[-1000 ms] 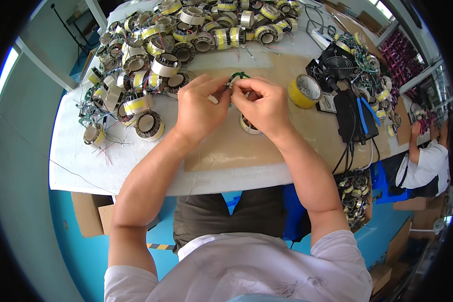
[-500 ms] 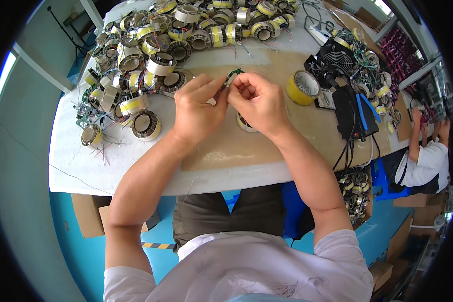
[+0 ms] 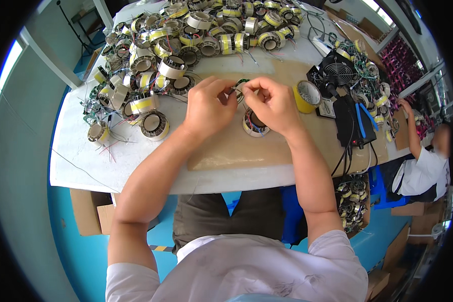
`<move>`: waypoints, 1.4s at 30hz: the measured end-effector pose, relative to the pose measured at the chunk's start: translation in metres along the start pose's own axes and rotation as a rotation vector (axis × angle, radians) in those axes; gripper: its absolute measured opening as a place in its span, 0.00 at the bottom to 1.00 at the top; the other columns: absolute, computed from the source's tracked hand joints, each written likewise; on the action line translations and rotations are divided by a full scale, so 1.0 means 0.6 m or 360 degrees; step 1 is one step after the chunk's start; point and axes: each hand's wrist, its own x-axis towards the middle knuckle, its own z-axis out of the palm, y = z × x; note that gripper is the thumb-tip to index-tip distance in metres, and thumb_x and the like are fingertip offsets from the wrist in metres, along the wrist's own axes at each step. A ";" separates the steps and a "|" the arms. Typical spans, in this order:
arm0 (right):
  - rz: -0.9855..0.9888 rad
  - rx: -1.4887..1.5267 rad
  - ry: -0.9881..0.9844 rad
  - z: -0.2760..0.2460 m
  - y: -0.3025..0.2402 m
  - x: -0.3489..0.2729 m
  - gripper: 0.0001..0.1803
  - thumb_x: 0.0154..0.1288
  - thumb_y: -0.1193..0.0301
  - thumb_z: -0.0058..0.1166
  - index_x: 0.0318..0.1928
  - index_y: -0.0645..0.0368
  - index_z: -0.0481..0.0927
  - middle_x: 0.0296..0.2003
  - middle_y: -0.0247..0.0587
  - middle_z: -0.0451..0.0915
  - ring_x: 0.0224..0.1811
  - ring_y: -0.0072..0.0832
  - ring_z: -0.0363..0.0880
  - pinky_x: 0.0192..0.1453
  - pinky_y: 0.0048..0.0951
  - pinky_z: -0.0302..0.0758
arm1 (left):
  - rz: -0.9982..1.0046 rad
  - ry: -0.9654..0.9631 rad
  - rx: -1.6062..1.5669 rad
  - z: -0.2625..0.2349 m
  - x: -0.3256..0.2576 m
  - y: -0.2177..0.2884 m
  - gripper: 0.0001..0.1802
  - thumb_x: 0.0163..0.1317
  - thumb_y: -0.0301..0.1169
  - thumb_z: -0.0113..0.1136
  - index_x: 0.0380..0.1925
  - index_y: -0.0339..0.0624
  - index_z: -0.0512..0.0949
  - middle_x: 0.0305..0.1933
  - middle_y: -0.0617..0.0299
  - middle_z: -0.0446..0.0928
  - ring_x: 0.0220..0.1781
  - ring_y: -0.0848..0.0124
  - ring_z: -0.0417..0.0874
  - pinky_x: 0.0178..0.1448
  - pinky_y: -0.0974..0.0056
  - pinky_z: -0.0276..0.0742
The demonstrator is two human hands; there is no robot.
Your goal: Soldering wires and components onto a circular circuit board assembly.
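My left hand [image 3: 210,108] and my right hand [image 3: 274,104] are raised close together over the brown mat, with fingertips pinched. A small green circuit board [image 3: 242,81] shows between them, at the fingertips of my right hand, which hold it. What my left fingertips pinch beside it is too small to tell; thin wires seem to run there. Just below, next to my right hand, a ring-shaped wound motor stator [image 3: 255,124] lies on the mat, partly covered by that hand.
Many taped stators [image 3: 171,66] are heaped at the back and left. To the right stand a yellow tape roll [image 3: 307,96], a black box [image 3: 348,118] with blue-handled pliers [image 3: 361,121] on it, and a fan [image 3: 338,73]. A co-worker [image 3: 422,168] sits at far right.
My hands have drawn slightly apart, and more of the stator below shows. The view has shifted a little. The co-worker's arm has moved.
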 end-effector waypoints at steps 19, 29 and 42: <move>-0.0532 -0.0563 -0.0517 -0.025 -0.057 -0.011 0.09 0.48 0.76 0.72 0.29 0.63 0.83 0.29 0.42 0.82 0.34 0.40 0.80 0.38 0.39 0.76 | 0.0149 0.0352 0.0042 -0.022 0.000 -0.010 0.10 0.57 0.24 0.72 0.40 0.37 0.87 0.28 0.58 0.78 0.20 0.71 0.76 0.24 0.66 0.71; -0.0569 -0.0390 -0.0665 -0.015 -0.035 -0.007 0.08 0.51 0.76 0.70 0.29 0.63 0.82 0.34 0.39 0.79 0.41 0.38 0.78 0.46 0.38 0.78 | 0.0205 -0.0259 0.0488 -0.008 -0.013 -0.039 0.11 0.60 0.32 0.67 0.42 0.43 0.86 0.34 0.56 0.79 0.31 0.53 0.83 0.34 0.54 0.80; -0.0765 -0.0363 -0.0531 -0.027 -0.044 -0.022 0.04 0.49 0.81 0.63 0.27 0.60 0.81 0.30 0.40 0.79 0.35 0.39 0.79 0.36 0.37 0.77 | 0.0257 -0.0190 0.0472 0.012 -0.014 -0.026 0.08 0.60 0.31 0.68 0.37 0.41 0.86 0.31 0.55 0.79 0.28 0.53 0.83 0.31 0.54 0.80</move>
